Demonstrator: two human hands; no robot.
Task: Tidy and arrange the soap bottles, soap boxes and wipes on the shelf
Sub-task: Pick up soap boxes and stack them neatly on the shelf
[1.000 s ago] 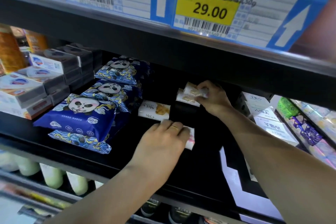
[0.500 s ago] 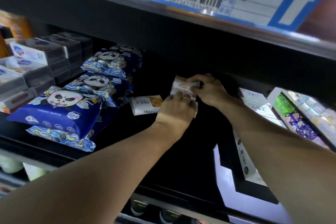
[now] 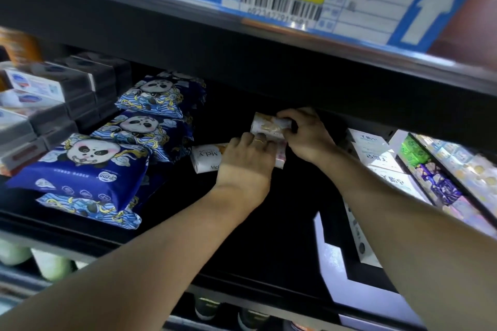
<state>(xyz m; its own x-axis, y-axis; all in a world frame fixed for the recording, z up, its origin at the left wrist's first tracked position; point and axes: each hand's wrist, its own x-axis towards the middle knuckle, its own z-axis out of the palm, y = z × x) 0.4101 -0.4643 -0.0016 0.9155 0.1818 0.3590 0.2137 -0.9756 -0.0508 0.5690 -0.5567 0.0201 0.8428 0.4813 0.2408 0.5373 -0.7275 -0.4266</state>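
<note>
Both hands grip small soap boxes deep on the dark shelf (image 3: 269, 223), right hand (image 3: 309, 137) pinching the upper box (image 3: 265, 126), left hand (image 3: 247, 158) covering another; likely light, stiff cartons, best held by their long sides.

3 panda wipe packs (image 3: 80, 166) (blue), white soap boxes (image 3: 207, 158) beside, flat on shelf (image 3: 282, 223)

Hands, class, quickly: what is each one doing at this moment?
Left hand: fingers curled over a small soap box lying on the shelf.
Right hand: fingers pinching the upper soap box, further back.
</note>
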